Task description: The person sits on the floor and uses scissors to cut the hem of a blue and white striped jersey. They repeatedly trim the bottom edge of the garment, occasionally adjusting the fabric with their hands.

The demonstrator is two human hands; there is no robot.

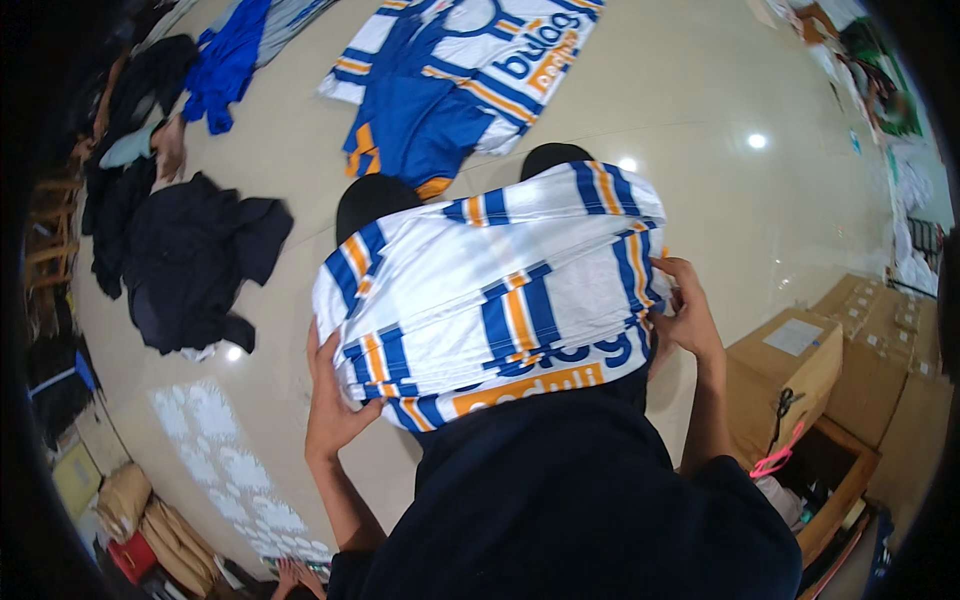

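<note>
A folded white jersey [430, 270] with blue and orange stripes lies across my lap, in several bunched layers. At its left end my left hand [335, 400] grips the edge, thumb on top and fingers partly hidden behind the cloth. The right end is held by my right hand [690, 315], whose fingers curl round the fabric. Past my dark-covered knees, a blue pair of shorts [415, 125] with orange trim lies over another white striped jersey [540, 60] on the floor.
Black garments [190, 260] and a bright blue cloth [228, 65] lie at the left. A white patterned sheet [225, 455] is at lower left, near another person's hands [290, 575]. Cardboard boxes [785, 360], black scissors [787, 403] and a pink-handled tool [775, 458] stand at right.
</note>
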